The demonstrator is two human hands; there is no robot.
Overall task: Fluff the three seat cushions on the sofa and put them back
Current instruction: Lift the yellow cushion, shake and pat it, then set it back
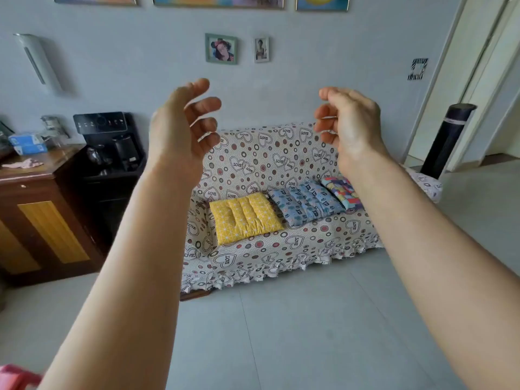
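Note:
A sofa under a cream cover printed with hearts and circles stands against the far wall. Three flat seat cushions lie in a row on its seat: a yellow cushion on the left, a blue patterned cushion in the middle and a multicoloured patchwork cushion on the right, partly hidden by my right forearm. My left hand and my right hand are raised in front of me, palms facing each other, fingers curled and apart, holding nothing. Both hands are well short of the sofa.
A brown wooden cabinet stands at the left, with a black drinks machine beside it. A dark tower fan stands by the doorway at the right. Grey tiled floor lies between me and the sofa. Something pink shows at the bottom left.

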